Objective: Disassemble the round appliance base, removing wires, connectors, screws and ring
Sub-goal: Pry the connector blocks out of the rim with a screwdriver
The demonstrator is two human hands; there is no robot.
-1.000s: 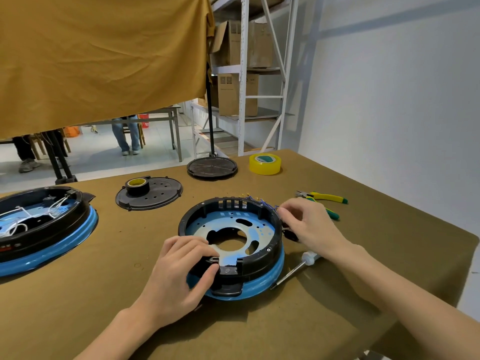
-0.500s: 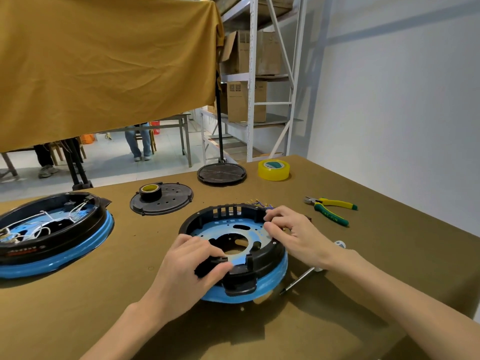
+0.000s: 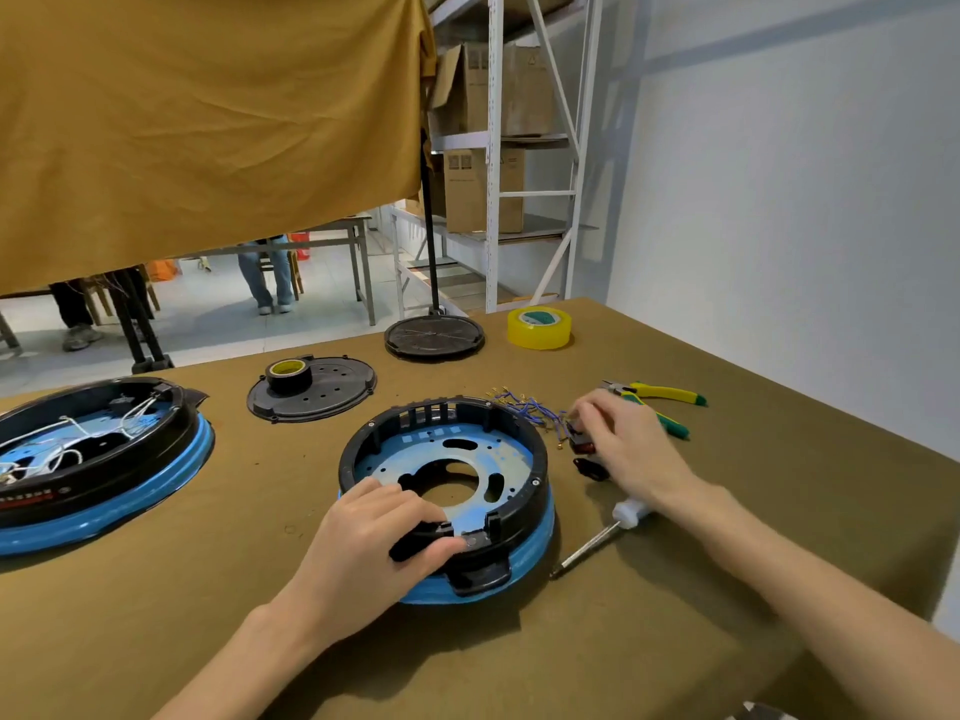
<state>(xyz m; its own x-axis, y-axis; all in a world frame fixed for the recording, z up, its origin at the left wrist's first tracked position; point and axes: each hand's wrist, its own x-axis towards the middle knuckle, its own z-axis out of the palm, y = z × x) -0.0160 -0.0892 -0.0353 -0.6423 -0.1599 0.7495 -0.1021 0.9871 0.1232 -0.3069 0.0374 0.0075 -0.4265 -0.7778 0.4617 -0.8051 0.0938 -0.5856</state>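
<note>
From the head camera, the round appliance base (image 3: 447, 491) sits in the middle of the brown table (image 3: 156, 589), black ring uppermost over a blue rim. The left hand (image 3: 374, 548) rests on its near edge, fingers (image 3: 395, 504) curled together over the black ring with the thumb pressed against a black tab there. The right hand (image 3: 623, 449) lies just right of the base, fingertips bunched down on a small dark connector (image 3: 584, 446); whether they actually pinch it I cannot tell. Just beyond those fingertips trails a tangle of blue wires (image 3: 524, 407). Under the right wrist lies a screwdriver (image 3: 597, 543), and past the knuckles, yellow-green pliers (image 3: 665, 400). A second base (image 3: 93, 459) sits far left.
</note>
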